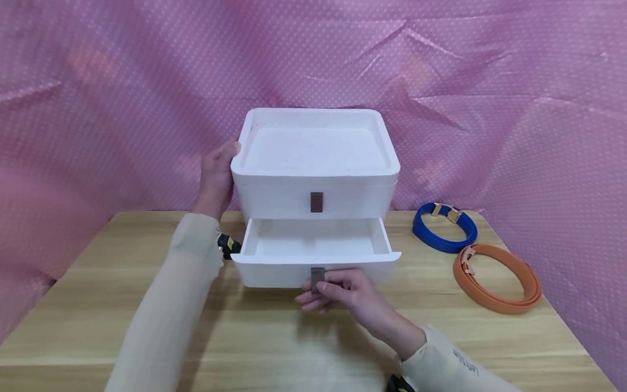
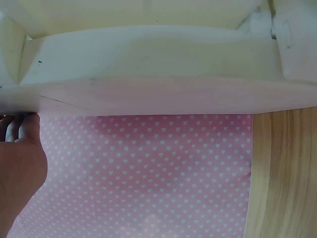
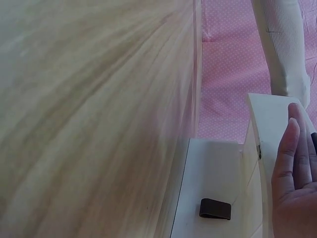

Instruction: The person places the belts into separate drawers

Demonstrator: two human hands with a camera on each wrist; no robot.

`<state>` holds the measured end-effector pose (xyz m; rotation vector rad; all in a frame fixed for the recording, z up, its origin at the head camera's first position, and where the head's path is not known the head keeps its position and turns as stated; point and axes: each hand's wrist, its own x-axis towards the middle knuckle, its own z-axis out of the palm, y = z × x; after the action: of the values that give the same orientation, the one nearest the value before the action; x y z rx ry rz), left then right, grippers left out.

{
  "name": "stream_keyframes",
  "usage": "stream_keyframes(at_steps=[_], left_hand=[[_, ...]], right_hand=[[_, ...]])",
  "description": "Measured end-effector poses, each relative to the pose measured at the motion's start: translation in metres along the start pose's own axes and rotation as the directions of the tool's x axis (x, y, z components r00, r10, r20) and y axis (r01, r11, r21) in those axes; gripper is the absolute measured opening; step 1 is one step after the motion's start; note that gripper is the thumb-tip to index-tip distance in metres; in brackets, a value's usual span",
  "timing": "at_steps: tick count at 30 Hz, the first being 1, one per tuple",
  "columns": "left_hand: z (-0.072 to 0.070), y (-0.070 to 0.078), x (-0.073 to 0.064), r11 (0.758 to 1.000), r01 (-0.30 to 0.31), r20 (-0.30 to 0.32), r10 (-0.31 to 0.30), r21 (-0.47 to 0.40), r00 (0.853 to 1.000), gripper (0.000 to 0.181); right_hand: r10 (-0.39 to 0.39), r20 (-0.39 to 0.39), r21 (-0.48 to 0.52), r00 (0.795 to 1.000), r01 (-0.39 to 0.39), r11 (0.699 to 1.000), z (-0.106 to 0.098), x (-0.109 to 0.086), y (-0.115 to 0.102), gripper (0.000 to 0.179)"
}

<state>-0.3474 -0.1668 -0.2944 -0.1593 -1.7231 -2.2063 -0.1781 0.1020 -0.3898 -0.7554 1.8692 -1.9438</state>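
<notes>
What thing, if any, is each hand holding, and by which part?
The right hand pinches the open lower drawer by its brown tab. The left hand only touches the white cabinet at its left side.

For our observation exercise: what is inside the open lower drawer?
In the lower drawer, only white floor and walls show; its back part is covered by the upper drawer, so anything there is hidden.
</notes>
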Motion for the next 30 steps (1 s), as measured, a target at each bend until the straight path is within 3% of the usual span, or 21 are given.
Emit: stream_keyframes(at_steps=[7, 12, 20, 30], left_hand=[[-0.0022, 0.0035, 0.0037, 0.998, -0.057, 0.024, 0.057, 0.000, 0.998, 0.038], [0.0003, 0.0007, 0.0034, 0.999, -0.030, 0.018, 0.031, -0.012, 0.999, 0.037], [0.0004, -0.0033, 0.0042, 0.999, -0.036, 0.032, 0.036, 0.003, 0.999, 0.038], [-0.0003, -0.0029, 0.0050, 0.999, -0.041, 0.040, 0.042, -0.011, 0.998, 0.036]], right_hand=[[0.000, 0.010, 0.002, 1.000, 0.000, 1.000, 0.0015, 0.0047, -0.0048, 0.032], [0.018, 0.011, -0.013, 1.000, -0.018, 1.000, -0.0005, 0.0019, -0.0061, 0.032], [0.055, 0.001, 0.010, 0.998, -0.055, 0.998, 0.0003, -0.0001, -0.0071, 0.035], [0.032, 0.006, 0.018, 0.999, -0.032, 0.999, 0.0028, -0.0001, -0.0080, 0.034]])
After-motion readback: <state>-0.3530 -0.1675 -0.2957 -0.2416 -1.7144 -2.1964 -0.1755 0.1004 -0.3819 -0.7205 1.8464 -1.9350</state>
